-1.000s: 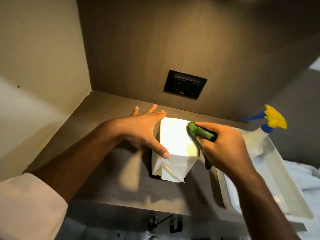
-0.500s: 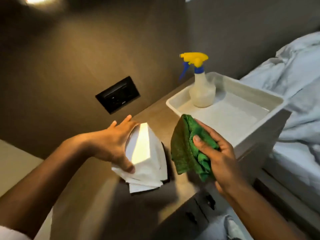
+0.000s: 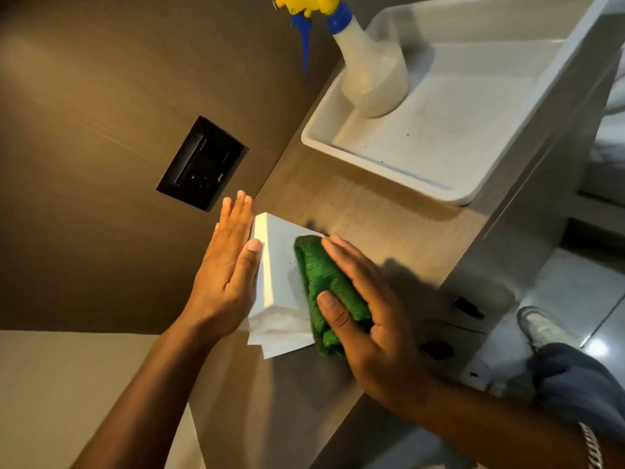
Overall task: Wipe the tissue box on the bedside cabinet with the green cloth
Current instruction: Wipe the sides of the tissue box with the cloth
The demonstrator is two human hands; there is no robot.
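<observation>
A white tissue box (image 3: 275, 265) stands on the wooden bedside cabinet top (image 3: 365, 214), with tissue sticking out at its near end. My left hand (image 3: 226, 265) lies flat against the box's left side, thumb on its top edge, steadying it. My right hand (image 3: 365, 313) presses the folded green cloth (image 3: 324, 286) onto the box's right face. The cloth covers most of that face, and my fingers cover the cloth's right half.
A white plastic tray (image 3: 389, 164) sits further along the cabinet, holding a spray bottle (image 3: 368, 66) with a yellow and blue trigger. A black wall socket (image 3: 202, 164) is on the brown panel to the left. My shoe (image 3: 541, 326) and the tiled floor are at the lower right.
My right hand has brought the cloth from the air down onto the box's right face. My left hand shifted from gripping the box to lying flat against its side. The camera swung closer.
</observation>
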